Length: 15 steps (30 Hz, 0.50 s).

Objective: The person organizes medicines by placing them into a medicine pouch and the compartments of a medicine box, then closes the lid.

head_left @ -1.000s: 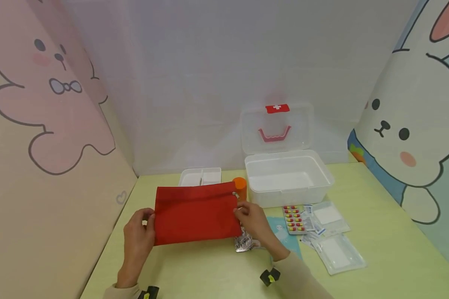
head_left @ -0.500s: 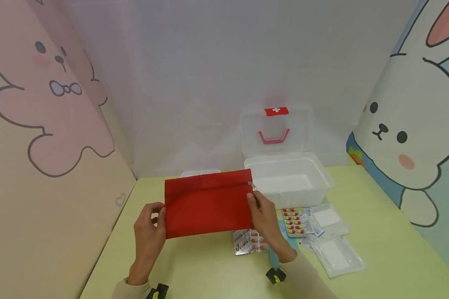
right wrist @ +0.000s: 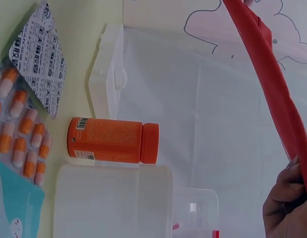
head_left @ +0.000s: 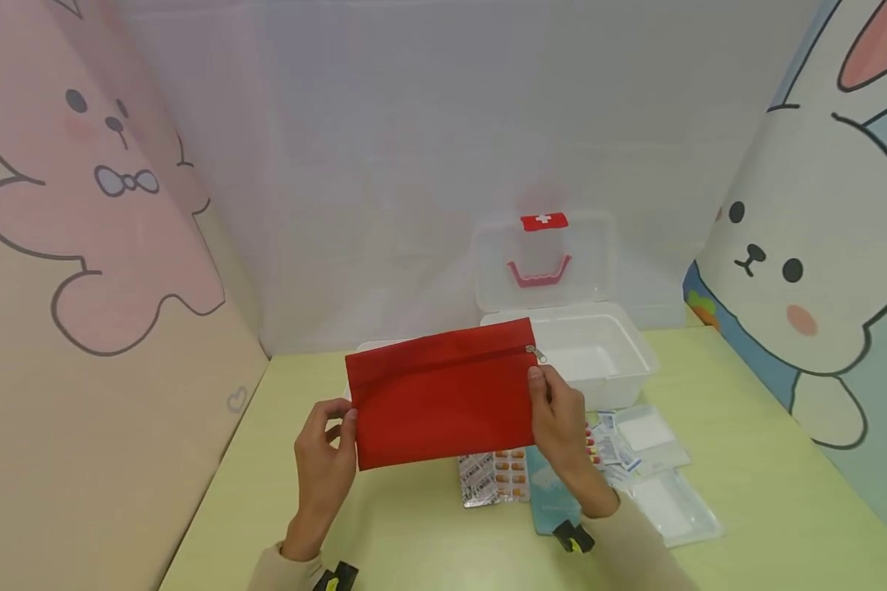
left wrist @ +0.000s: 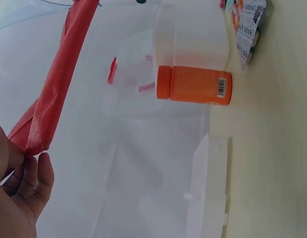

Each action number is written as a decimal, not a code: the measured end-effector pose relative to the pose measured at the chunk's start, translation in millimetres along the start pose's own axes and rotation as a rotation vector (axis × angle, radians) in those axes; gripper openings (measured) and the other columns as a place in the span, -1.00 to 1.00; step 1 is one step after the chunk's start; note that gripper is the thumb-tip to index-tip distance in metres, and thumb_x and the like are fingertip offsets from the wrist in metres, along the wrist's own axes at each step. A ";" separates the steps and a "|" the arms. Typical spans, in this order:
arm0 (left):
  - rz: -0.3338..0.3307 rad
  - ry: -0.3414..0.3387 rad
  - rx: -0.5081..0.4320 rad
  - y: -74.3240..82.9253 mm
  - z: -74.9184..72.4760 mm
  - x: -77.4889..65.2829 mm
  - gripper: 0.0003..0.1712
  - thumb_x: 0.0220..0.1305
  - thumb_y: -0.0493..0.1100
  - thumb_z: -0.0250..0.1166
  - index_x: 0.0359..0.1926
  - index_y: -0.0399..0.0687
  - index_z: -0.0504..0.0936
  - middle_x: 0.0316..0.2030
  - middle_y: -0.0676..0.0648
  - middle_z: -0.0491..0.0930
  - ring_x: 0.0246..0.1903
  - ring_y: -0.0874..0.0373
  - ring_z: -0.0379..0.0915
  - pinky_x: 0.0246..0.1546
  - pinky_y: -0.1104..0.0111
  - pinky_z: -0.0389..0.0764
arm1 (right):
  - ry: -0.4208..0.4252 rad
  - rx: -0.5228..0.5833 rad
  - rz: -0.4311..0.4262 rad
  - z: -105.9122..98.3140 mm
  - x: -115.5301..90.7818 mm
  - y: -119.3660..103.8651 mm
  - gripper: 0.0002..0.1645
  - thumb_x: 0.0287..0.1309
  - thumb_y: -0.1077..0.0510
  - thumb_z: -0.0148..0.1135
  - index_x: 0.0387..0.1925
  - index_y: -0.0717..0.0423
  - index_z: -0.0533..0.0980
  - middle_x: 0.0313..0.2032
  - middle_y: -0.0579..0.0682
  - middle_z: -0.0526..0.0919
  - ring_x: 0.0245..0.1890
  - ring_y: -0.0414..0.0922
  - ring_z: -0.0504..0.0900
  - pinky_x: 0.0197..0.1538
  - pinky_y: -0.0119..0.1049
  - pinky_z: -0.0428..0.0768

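A flat red zippered pouch (head_left: 443, 402) is held up above the table, its right end a bit higher than its left. My left hand (head_left: 325, 468) pinches its left edge between thumb and fingers. At the right edge, just below the metal zipper pull (head_left: 536, 353), my right hand (head_left: 562, 423) grips the pouch. Both wrist views show the pouch nearly edge-on, clear of the table. Behind it stands an orange bottle (left wrist: 195, 85), which the pouch hides in the head view.
An open white first-aid box (head_left: 606, 353) stands at the back right. Capsule blister packs (head_left: 491, 478), a teal packet (head_left: 550, 492), small sachets (head_left: 613, 447) and clear dressing packs (head_left: 673, 505) lie on the table. Back left is a white compartment case (right wrist: 108, 74), mostly covered by the pouch.
Both hands have carried the pouch to the right and slightly up. Its right end has risen, and it now covers part of the first-aid box's opening.
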<state>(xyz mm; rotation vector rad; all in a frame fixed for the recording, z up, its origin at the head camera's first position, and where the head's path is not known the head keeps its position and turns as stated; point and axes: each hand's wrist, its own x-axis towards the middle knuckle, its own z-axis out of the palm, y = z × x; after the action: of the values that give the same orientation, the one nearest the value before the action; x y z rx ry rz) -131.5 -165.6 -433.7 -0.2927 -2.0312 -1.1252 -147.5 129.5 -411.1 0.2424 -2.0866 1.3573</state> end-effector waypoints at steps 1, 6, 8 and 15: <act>0.000 -0.003 -0.005 1.1 2.0 0.3 -0.81 0.24 -0.44 0.26 -0.12 -0.26 0.58 -0.22 -0.10 0.64 -0.23 0.06 0.54 -0.26 0.69 0.55 | 0.011 -0.010 -0.025 -2.7 1.3 -0.1 -0.74 0.43 0.22 -0.02 -0.28 0.33 0.52 -0.57 0.21 0.62 -0.62 0.06 0.61 -0.57 -0.39 0.56; -0.033 -0.040 -0.055 6.3 11.0 1.4 -0.83 0.27 -0.42 0.24 -0.12 -0.25 0.57 -0.22 -0.10 0.63 -0.21 0.16 0.54 -0.27 0.58 0.62 | 0.085 -0.072 -0.148 -15.4 6.6 -0.1 -0.82 0.36 0.31 0.04 -0.33 0.33 0.52 -0.66 0.14 0.55 -0.70 -0.09 0.53 -0.62 -0.46 0.47; -0.066 -0.059 -0.099 7.9 14.6 0.9 -0.83 0.28 -0.41 0.24 -0.11 -0.24 0.56 -0.22 -0.10 0.62 -0.21 0.21 0.53 -0.27 0.56 0.64 | 0.120 -0.091 -0.209 -19.8 8.5 -0.2 -0.86 0.32 0.34 0.07 -0.34 0.33 0.52 -0.68 0.11 0.52 -0.71 -0.13 0.49 -0.63 -0.48 0.44; -0.231 -0.100 -0.233 10.2 27.4 -2.7 -0.85 0.28 -0.41 0.24 -0.13 -0.24 0.56 -0.26 -0.11 0.61 -0.28 0.25 0.51 -0.38 0.50 0.66 | 0.164 -0.107 -0.342 -31.3 14.1 -3.6 -0.89 0.30 0.34 0.09 -0.27 0.32 0.53 -0.63 0.10 0.59 -0.71 -0.12 0.51 -0.60 -0.47 0.51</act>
<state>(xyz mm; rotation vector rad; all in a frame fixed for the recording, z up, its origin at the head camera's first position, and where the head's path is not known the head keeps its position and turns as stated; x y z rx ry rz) -138.6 -137.5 -437.7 -0.2385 -2.0611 -1.5228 -144.2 157.7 -391.5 0.4072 -1.8725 1.0243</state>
